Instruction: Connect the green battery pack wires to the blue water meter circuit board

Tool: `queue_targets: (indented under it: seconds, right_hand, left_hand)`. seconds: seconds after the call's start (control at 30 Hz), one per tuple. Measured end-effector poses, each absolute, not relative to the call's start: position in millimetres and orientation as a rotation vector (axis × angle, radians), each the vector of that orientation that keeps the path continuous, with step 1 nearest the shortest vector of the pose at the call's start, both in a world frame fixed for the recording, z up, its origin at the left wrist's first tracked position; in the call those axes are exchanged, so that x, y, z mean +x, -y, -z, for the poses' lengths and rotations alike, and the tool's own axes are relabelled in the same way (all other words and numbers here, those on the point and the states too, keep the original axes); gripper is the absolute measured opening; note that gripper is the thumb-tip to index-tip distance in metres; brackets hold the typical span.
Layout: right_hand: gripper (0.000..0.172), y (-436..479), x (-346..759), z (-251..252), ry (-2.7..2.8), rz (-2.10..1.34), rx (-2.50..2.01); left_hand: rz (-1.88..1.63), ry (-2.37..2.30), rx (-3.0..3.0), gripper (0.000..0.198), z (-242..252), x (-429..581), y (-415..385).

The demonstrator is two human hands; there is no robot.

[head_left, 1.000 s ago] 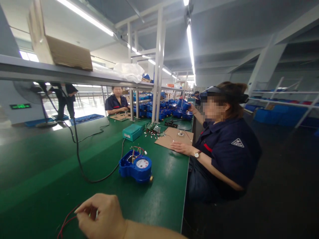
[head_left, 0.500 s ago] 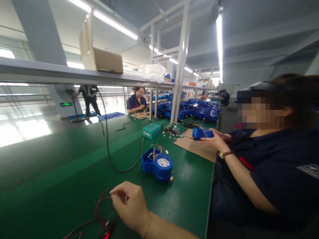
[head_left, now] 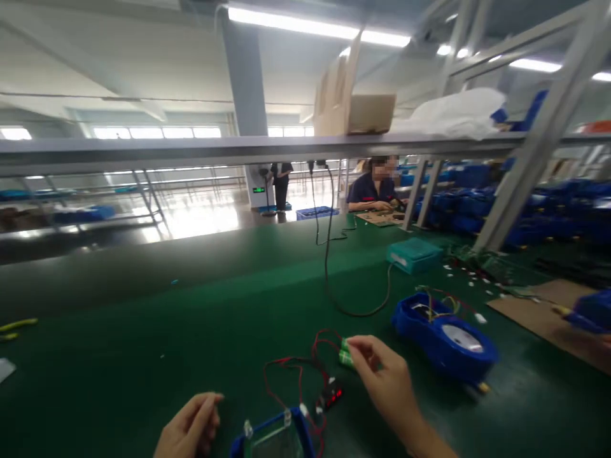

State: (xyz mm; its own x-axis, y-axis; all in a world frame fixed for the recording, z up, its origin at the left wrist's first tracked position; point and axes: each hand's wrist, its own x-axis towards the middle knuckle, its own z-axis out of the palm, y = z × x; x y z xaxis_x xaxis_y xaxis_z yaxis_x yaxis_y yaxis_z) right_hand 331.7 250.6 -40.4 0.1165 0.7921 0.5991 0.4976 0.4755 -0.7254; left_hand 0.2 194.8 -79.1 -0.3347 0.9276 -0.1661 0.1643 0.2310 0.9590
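Note:
My right hand point(head_left: 384, 381) pinches a small green battery pack point(head_left: 345, 356) between thumb and fingertips, just over the green bench. Red wires point(head_left: 289, 361) run by the pack to a small black meter with lit red digits point(head_left: 333, 394). At the lower edge, my left hand point(head_left: 191, 427) is closed with its fingers curled together; anything inside them is hidden. Between the hands lies a blue housing with a clear window point(head_left: 272, 439), cut off by the frame's bottom. Right of my right hand rests a blue water meter point(head_left: 446, 337), its wires loose on top.
Behind the water meter sits a teal box point(head_left: 414, 254) with a black cable point(head_left: 329, 280). A cardboard sheet point(head_left: 548, 318) and white connectors lie at right. Yellow-handled pliers point(head_left: 19, 324) lie at far left. A shelf point(head_left: 191, 149) spans above; a co-worker point(head_left: 375, 187) sits across.
My view has swung left, so the co-worker on the right is out of frame. My left hand and the blue housing have come into view. The green battery pack now shows at my right fingertips.

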Motion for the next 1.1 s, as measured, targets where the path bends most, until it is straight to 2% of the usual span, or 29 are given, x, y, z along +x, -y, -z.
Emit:
queue_targets:
  seconds: [0.27,0.67,0.8,1.1]
  right_hand:
    - [0.019,-255.0,332.0,44.5,1.544,-0.209,-1.198]
    - [0.012,-253.6,328.0,41.6,1.558,-0.222,-1.163]
    - [0.01,-251.6,326.8,38.0,1.588,-0.205,-1.123]
    - [0.012,-252.2,331.7,38.1,1.607,-0.218,-1.119]
  left_hand:
    - [-1.16,-1.544,1.111,0.053,87.0,-8.3,-194.3]
    - [-1.163,-1.563,1.099,0.048,85.1,-5.2,-194.3]
    - [-1.164,-1.578,1.103,0.051,84.2,-3.9,-194.1]
    - [-1.144,-1.585,1.094,0.07,89.7,-3.6,-199.3]
